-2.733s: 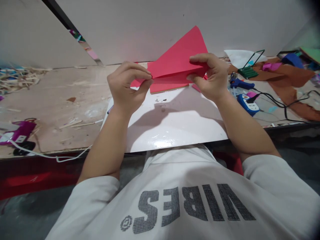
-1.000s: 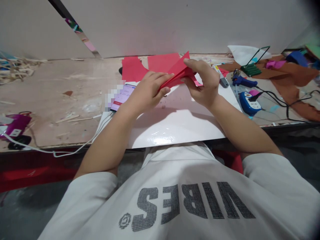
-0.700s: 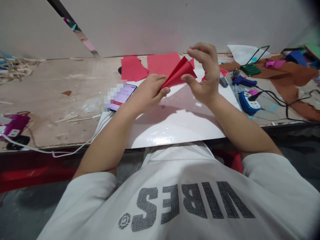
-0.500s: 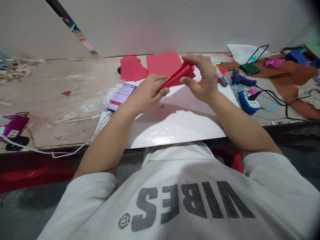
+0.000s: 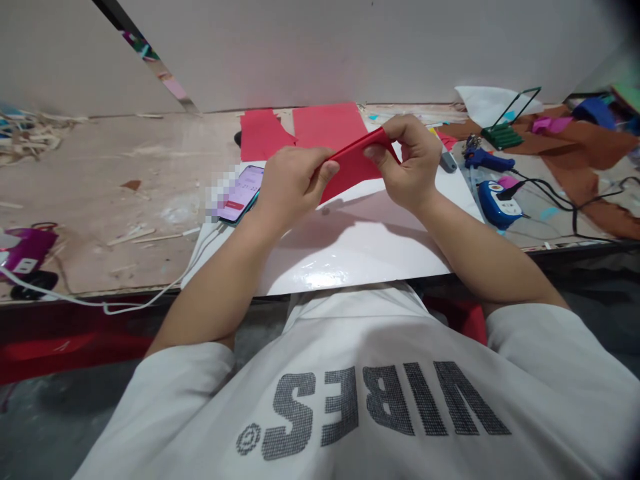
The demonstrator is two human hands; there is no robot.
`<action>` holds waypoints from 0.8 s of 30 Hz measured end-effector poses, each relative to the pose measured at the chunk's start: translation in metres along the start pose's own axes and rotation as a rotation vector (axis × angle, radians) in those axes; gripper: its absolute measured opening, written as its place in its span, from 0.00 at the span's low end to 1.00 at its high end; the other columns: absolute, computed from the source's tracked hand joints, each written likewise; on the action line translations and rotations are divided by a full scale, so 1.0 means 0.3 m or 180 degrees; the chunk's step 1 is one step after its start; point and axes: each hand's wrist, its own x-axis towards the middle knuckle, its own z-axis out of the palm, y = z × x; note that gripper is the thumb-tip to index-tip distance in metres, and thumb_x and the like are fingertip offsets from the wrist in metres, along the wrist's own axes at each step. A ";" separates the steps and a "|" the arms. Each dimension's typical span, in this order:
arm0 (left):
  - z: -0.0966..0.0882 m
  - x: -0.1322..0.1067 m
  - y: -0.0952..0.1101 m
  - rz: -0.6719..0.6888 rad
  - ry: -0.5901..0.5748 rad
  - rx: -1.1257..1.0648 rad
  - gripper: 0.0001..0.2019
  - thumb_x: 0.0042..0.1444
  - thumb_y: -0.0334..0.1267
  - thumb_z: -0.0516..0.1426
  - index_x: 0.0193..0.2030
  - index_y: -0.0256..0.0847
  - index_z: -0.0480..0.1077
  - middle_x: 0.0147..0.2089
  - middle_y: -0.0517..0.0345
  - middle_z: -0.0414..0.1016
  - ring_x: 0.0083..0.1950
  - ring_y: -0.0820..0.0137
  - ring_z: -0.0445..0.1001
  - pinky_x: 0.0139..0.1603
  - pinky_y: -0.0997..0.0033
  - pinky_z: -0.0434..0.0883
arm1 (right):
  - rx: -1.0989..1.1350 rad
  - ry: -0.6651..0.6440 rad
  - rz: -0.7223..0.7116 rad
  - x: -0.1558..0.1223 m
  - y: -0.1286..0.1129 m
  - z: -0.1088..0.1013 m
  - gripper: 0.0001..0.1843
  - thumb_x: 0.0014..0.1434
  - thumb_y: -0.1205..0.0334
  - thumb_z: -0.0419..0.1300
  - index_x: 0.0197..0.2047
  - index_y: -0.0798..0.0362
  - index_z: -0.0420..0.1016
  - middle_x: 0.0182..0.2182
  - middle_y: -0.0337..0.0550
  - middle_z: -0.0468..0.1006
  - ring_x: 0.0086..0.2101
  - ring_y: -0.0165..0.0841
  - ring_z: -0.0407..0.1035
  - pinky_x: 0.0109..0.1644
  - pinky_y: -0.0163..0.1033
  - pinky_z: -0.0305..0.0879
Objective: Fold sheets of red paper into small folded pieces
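Observation:
A folded piece of red paper [image 5: 356, 167] is held between both hands just above a glossy white board [image 5: 350, 247]. My left hand [image 5: 290, 187] pinches its near-left end with fingers closed. My right hand [image 5: 413, 163] pinches the far-right tip between thumb and fingers. Two more red sheets [image 5: 325, 123] lie flat on the wooden table behind the hands.
A phone [image 5: 240, 193] with a lit screen and white cable lies left of my left hand. A blue glue gun [image 5: 483, 160], a blue power strip [image 5: 495, 203], black cables and brown, blue and pink scraps sit at the right. Wood sticks litter the far left.
The large red sheet was folded down into a narrow shape. In the last second my right hand lifted off, then pinched the tip again, and the paper turned flatter toward me.

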 end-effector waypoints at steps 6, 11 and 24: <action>-0.019 -0.011 0.013 0.0007 0.0160 -0.0046 0.41 0.90 0.77 0.42 0.66 0.53 0.88 0.48 0.46 0.92 0.61 0.45 0.94 0.68 0.40 0.87 | -0.0018 0.0068 -0.0177 -0.014 0.067 0.002 0.39 0.78 0.09 0.64 0.51 0.37 0.85 0.50 0.46 0.87 0.61 0.56 0.89 0.77 0.79 0.87; -0.014 -0.003 0.015 0.0087 0.0181 -0.0013 0.42 0.90 0.77 0.41 0.59 0.51 0.88 0.50 0.45 0.95 0.58 0.45 0.93 0.70 0.32 0.87 | -0.0096 0.0056 -0.0256 -0.026 0.070 0.006 0.35 0.79 0.13 0.66 0.51 0.36 0.86 0.48 0.47 0.87 0.59 0.58 0.88 0.74 0.80 0.88; -0.012 -0.011 0.026 0.0803 0.0695 0.0242 0.31 0.96 0.62 0.47 0.62 0.53 0.91 0.50 0.57 0.99 0.49 0.58 0.95 0.77 0.35 0.88 | -0.0246 -0.0183 -0.0400 -0.024 -0.111 0.016 0.32 0.74 0.13 0.71 0.52 0.34 0.88 0.45 0.47 0.88 0.52 0.56 0.86 0.68 0.74 0.90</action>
